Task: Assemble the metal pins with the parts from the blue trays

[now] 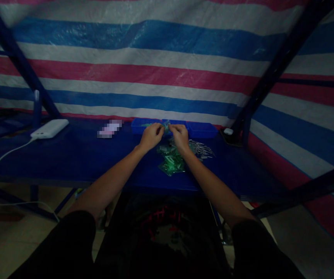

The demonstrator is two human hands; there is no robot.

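Both my hands are raised over the far part of the blue table, pinching a small clear plastic bag (pixel 166 124) between them. My left hand (pixel 152 135) has its fingers closed on the bag's left side. The fingers of my right hand (pixel 179 135) are closed on its right side. What the bag holds is too small to make out. Below my hands lies a heap of small clear bags with green pieces (pixel 171 162). Beside it, partly behind my right wrist, thin silvery metal pieces (pixel 201 149) are spread out. Just behind my hands stand blue trays (pixel 203 130).
A white power bank (pixel 50 128) with a white cable lies at the left of the blue table (pixel 76 159). A dark phone (pixel 231 139) with a small white case (pixel 228 131) is at the right. Blue metal posts and a striped tarp (pixel 143 73) enclose the table.
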